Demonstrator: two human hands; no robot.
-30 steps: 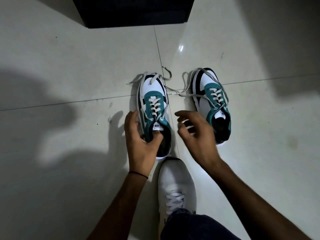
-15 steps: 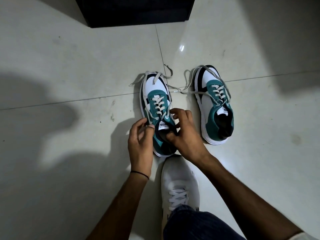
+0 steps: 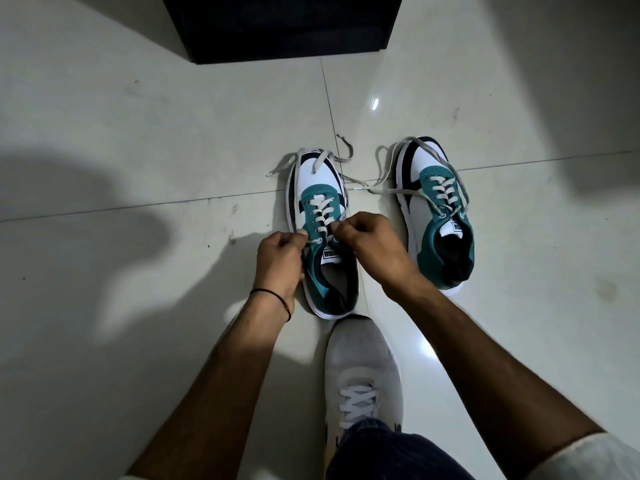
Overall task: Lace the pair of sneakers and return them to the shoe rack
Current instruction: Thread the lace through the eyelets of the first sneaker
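Two teal, white and black sneakers stand on the tiled floor, toes pointing away from me. The left sneaker [image 3: 323, 216] has white laces crossed up its front, and their loose ends trail past the toe. My left hand [image 3: 278, 263] pinches the lace at its left top eyelet. My right hand [image 3: 372, 245] pinches the lace at the right top eyelet. The right sneaker [image 3: 438, 209] stands untouched beside my right hand, its loose lace [image 3: 382, 174] lying on the floor between the two shoes.
A dark, box-like piece of furniture [image 3: 280, 26] stands on the floor beyond the sneakers. My own foot in a white shoe [image 3: 362, 372] rests just behind the left sneaker. Pale glossy tiles [image 3: 138, 133] spread all around.
Both hands have moved up from the heel opening of the left sneaker to its top eyelets and closed on the lace there. The view has shifted closer.
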